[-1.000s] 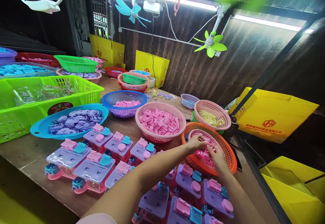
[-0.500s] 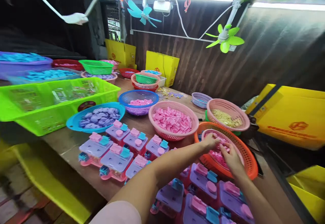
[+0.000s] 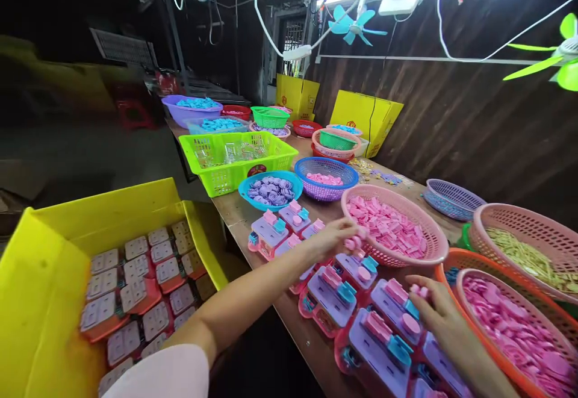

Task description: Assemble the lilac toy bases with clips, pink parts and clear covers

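My left hand [image 3: 336, 236] is closed around small pink plastic pieces [image 3: 356, 241], above the rows of toy boxes and beside a pink basket [image 3: 436, 256] of light pink parts. Between the thumb and fingers of my right hand [image 3: 438, 307] are similar small pink pieces [image 3: 419, 291]. That hand hovers over the toy boxes at the right. The toy boxes have purple lids [image 3: 382, 341] and pink bases, with pink and blue parts fitted on top; some carry a round pink knob [image 3: 410, 324]. Bright pink pieces [image 3: 510, 326] fill a smaller basket inside an orange basket [image 3: 451, 258].
A yellow carton [image 3: 38, 301] holding several boxes stands at the left, below the table edge. Farther back are a lime-green crate [image 3: 217, 182], a blue bowl [image 3: 244, 190] of purple parts and a blue-rimmed basket [image 3: 316, 193]. A pink basket [image 3: 533, 223] holds yellow pieces.
Both hands have left the basket of bright pink pieces and moved apart, over the toy boxes, with pink pieces in them. The view has turned left, bringing in the yellow carton.
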Demonstrator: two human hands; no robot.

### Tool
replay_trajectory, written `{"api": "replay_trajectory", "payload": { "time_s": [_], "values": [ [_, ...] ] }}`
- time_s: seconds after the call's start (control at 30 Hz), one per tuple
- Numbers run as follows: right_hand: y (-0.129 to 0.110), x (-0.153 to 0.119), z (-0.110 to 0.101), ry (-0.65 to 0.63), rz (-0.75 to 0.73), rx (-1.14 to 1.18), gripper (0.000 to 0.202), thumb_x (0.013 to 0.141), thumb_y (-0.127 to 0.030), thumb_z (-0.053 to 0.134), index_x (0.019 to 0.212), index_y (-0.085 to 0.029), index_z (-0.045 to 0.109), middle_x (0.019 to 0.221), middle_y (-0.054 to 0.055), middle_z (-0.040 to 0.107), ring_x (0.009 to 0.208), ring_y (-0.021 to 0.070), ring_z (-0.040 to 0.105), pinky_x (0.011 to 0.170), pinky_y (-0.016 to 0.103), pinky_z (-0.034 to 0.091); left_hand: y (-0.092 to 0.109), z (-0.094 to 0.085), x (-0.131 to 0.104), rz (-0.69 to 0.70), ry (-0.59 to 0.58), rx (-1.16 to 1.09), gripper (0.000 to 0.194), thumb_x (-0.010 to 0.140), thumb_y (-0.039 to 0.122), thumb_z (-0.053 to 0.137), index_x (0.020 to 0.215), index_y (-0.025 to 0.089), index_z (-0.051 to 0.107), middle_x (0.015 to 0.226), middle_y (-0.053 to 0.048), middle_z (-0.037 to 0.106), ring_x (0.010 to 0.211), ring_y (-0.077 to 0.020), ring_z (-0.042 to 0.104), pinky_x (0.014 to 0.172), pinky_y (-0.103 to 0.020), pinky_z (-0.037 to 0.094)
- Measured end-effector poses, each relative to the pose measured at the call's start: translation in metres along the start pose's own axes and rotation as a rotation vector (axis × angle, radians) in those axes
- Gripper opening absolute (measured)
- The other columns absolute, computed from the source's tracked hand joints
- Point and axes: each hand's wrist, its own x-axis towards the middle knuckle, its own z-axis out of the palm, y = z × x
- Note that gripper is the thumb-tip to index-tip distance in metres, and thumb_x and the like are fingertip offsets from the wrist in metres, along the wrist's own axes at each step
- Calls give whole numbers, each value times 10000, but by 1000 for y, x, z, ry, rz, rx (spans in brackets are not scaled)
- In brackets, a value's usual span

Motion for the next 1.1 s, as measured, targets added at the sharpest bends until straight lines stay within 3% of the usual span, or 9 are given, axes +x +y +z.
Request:
{"api": "replay_trajectory", "payload": {
  "time_s": [0.13, 0.27, 0.4, 0.53, 0.63, 0.87, 1.1],
  "values": [
    [-56, -4, 62, -279, -15, 102, 406, 759, -534, 482, 1018, -228, 547, 763, 24, 582, 680, 199, 554, 664, 333, 455, 35, -69, -76, 69, 175, 107, 187, 792, 313, 642, 783, 181, 511, 840, -22, 650, 542, -40, 516, 508, -158, 397],
    [-92, -6, 115, -302, -143, 142, 199, 774, -395, 549, 879, -226, 537, 809, 23, 587, 754, 202, 558, 714, 334, 447, 43, -127, -127, 132, 257, 198, 215, 806, 355, 624, 823, 187, 492, 861, -32, 659, 553, -65, 565, 461, -147, 391],
    [-107, -17, 162, -273, -325, 73, 161, 836, -230, 471, 948, -200, 584, 944, 62, 550, 863, 205, 552, 783, 350, 455, 35, -161, -149, 142, 322, 193, 286, 801, 400, 630, 838, 167, 469, 887, -67, 663, 555, -69, 577, 424, -130, 369],
    [-102, -29, 198, -213, -374, -72, 226, 887, -172, 393, 1008, -165, 583, 964, 78, 516, 793, 173, 553, 712, 319, 474, 22, -174, -147, 106, 358, 146, 341, 780, 422, 650, 848, 171, 428, 859, -81, 672, 529, -79, 586, 407, -133, 369],
    [-93, -34, 210, -112, -443, -173, 234, 925, -205, 373, 984, -156, 594, 881, 61, 511, 732, 162, 538, 663, 301, 459, 13, -178, -141, 83, 384, 152, 343, 784, 421, 645, 856, 175, 417, 835, -69, 671, 522, -83, 590, 399, -131, 370],
    [-90, -37, 211, 30, -503, -314, 199, 927, -232, 436, 988, -166, 613, 792, 37, 546, 737, 156, 511, 684, 276, 420, 6, -182, -136, 85, 370, 128, 344, 777, 425, 650, 860, 163, 443, 804, -51, 659, 531, -75, 587, 403, -127, 373],
    [-93, -37, 202, 9, -668, -623, 220, 894, -144, 474, 1072, -162, 602, 843, 35, 633, 819, 207, 471, 755, 341, 371, 3, -178, -142, 59, 376, 127, 349, 776, 437, 649, 881, 159, 466, 820, -49, 657, 542, -77, 588, 406, -135, 381]
  ]
}}
